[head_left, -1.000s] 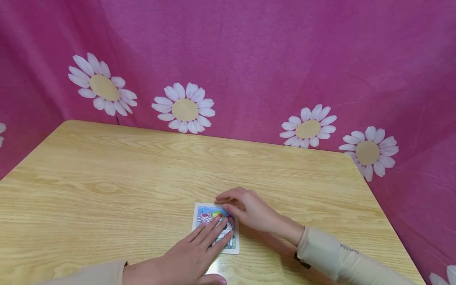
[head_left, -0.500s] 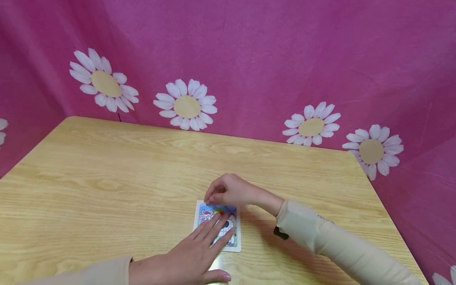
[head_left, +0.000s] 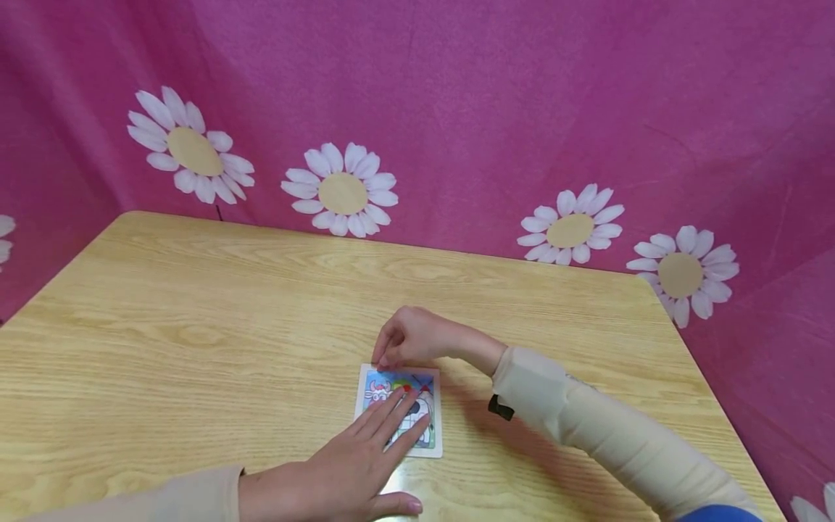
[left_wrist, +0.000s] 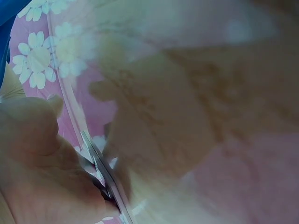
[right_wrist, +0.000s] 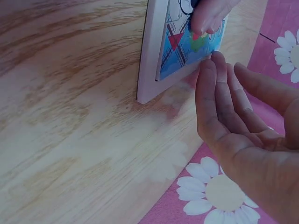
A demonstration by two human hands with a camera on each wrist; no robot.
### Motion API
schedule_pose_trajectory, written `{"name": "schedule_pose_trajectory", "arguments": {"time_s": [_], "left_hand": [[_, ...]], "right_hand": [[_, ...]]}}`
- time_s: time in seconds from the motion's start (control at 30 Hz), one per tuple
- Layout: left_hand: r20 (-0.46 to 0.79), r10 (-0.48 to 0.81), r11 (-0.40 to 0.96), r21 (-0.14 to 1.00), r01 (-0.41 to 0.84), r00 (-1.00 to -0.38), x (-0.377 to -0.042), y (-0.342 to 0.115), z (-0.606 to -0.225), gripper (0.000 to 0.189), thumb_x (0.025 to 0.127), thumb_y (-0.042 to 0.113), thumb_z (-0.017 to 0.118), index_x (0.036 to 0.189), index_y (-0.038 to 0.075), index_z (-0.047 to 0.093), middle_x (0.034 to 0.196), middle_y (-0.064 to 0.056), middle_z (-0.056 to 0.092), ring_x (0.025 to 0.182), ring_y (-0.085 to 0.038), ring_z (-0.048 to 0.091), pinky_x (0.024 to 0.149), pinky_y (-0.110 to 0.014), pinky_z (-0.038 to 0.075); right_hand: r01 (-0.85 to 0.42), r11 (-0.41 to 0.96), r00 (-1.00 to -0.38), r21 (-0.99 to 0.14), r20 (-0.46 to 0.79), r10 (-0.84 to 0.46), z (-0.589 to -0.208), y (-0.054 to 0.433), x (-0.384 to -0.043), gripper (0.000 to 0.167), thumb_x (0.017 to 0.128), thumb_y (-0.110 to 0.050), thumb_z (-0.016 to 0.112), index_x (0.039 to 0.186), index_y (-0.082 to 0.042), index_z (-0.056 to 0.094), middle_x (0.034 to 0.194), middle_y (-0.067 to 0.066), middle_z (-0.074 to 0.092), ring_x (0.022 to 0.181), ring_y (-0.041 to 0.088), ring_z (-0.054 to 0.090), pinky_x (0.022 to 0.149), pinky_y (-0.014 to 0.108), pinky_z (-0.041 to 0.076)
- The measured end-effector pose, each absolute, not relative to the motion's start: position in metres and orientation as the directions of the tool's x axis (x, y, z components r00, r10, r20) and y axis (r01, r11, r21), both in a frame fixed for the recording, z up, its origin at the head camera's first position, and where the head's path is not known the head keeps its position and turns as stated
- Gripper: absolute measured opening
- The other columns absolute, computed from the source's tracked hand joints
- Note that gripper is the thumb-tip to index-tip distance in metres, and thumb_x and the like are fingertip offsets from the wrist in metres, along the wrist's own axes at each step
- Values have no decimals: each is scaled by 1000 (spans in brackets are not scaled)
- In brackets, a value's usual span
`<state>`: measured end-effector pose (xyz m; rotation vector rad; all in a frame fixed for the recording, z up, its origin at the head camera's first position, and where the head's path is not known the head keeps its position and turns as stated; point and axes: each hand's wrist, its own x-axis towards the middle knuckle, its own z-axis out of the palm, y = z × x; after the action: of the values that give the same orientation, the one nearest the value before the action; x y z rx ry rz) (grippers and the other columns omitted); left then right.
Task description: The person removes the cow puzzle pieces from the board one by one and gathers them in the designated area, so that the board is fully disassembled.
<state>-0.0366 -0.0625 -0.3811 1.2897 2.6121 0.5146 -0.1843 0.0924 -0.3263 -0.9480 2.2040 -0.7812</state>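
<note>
A small square picture puzzle [head_left: 427, 441] with a white frame lies flat on the wooden table; a cow, a windmill and blue sky show on it. My left hand [head_left: 342, 464] rests over its lower left part with straight, slightly spread fingers, covering the middle of the picture. At the far edge, my right hand [head_left: 414, 337] touches the frame with bent fingertips. In the right wrist view, the right fingers [right_wrist: 224, 100] reach the frame's edge while the thumb stands apart. The left wrist view shows the puzzle [left_wrist: 105, 170] edge-on beside the left hand [left_wrist: 42, 158].
The light wooden table [head_left: 196, 326] extends around the puzzle to the back and left. Behind it hangs a pink cloth [head_left: 443, 123] with white daisies. A blue patch [head_left: 720, 513] shows at the lower right by the right sleeve.
My right hand has moved from the puzzle's upper right corner leftward and away along its far edge. My left hand stays on the puzzle.
</note>
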Motion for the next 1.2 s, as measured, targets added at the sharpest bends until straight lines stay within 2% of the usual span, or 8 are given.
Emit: {"name": "schedule_pose_trajectory", "arguments": {"time_s": [0.17, 0.3, 0.47, 0.87, 1.0, 1.2], "left_hand": [[-30, 782, 581, 397, 711, -622, -36, -62, -381, 86, 96, 65, 37, 157, 6, 18, 162, -20, 3, 148, -35, 3, 115, -50, 18], [-61, 773, 599, 397, 695, -631, -36, -61, -381, 87, 96, 66, 36, 157, 8, 17, 162, -19, 2, 149, -34, 0, 116, -49, 16], [-51, 776, 596, 385, 705, -628, -36, -61, -380, 85, 97, 65, 36, 157, 7, 18, 162, -20, 5, 149, -34, 3, 115, -50, 18], [-53, 776, 601, 363, 712, -628, -35, -61, -380, 84, 97, 64, 34, 157, 7, 19, 162, -20, 8, 149, -34, 3, 115, -49, 19], [-26, 778, 601, 320, 733, -627, -35, -61, -380, 85, 97, 65, 34, 156, 6, 20, 162, -21, 8, 149, -34, 5, 115, -49, 19], [35, 786, 594, 240, 768, -618, -34, -61, -382, 84, 97, 64, 35, 155, 4, 23, 161, -22, 10, 148, -35, 9, 115, -48, 21]], "right_hand": [[-300, 563, -587, -770, -316, -745, -327, 93, -185, 7, 87, -1, 71, 93, 1, 74, 80, 4, 74, 74, 8, 67, 71, 21, 51], [-258, 533, -595, -806, -302, -745, -329, 94, -182, 8, 85, 3, 72, 93, 3, 73, 77, 4, 72, 72, 8, 66, 71, 22, 51], [-268, 518, -599, -812, -281, -750, -334, 94, -180, 10, 82, 7, 73, 91, 2, 73, 76, 3, 71, 71, 8, 66, 71, 22, 52], [-354, 520, -607, -777, -232, -760, -334, 95, -177, 9, 81, 3, 77, 88, -1, 73, 73, 1, 71, 67, 6, 64, 67, 21, 51], [-402, 510, -631, -761, -174, -756, -329, 107, -184, 9, 81, 4, 76, 87, -1, 73, 74, 1, 70, 69, 6, 63, 68, 22, 51], [-354, 531, -686, -770, -172, -707, -325, 137, -194, 8, 81, 7, 74, 87, 2, 73, 74, 3, 70, 67, 7, 62, 65, 24, 53]]}}
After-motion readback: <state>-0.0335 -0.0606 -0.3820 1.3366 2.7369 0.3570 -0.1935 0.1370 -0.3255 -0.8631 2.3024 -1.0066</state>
